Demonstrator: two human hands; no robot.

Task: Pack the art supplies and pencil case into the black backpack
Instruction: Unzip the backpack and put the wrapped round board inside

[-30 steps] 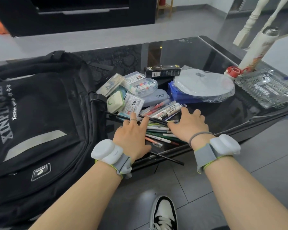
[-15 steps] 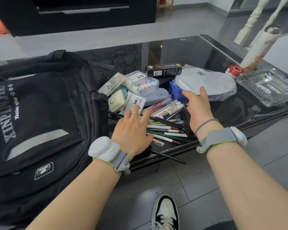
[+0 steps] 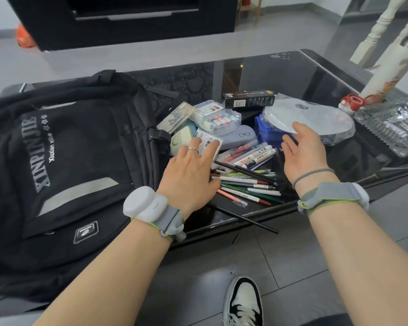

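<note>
- Many thin loose plastic pens [image 3: 245,184], light and liable to roll, are best gathered as a bundle, right of the black fabric backpack [image 3: 64,165].
- Left hand [image 3: 189,175] is rested flat on them; right hand [image 3: 302,151] is held open, nothing gripped.

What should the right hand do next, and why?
Probably close on the wrapped white palette: the right hand is open with fingertips at its near edge, nothing is held yet, and the black backpack lies to the left.
</note>
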